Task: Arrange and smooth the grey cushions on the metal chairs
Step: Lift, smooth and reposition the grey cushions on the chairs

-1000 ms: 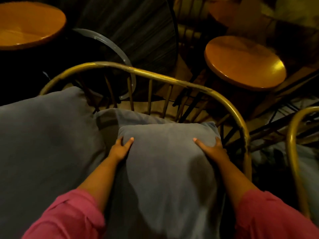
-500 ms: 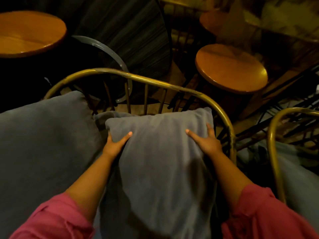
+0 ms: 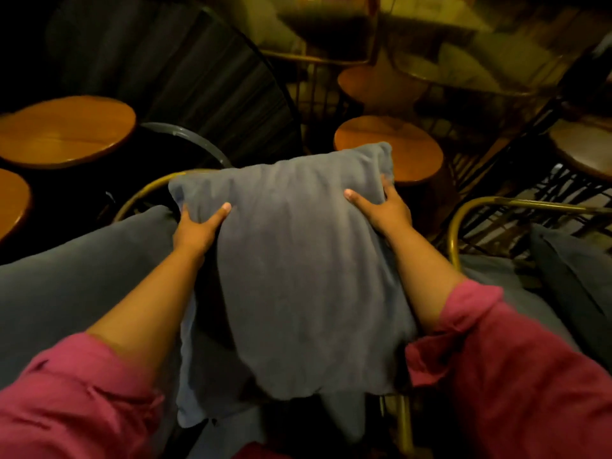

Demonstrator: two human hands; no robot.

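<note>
A grey cushion is held up in the middle of the head view, lifted above the brass-coloured metal chair, and hides most of the chair's curved back. My left hand grips the cushion's left edge near the top, thumb on the front. Its right edge is gripped near the top corner by my right hand. A second, larger grey cushion lies on the seat to the left. Another metal chair with a dark grey cushion stands at the right.
Round wooden stools stand around: one at the far left, one just behind the held cushion, one at the right edge. A dark striped panel rises behind the chair. More chairs and pale cushions crowd the back.
Both hands have lifted the small grey cushion up off the seat and away from the chair back, so it now covers the top rail. The view has also tilted up.
</note>
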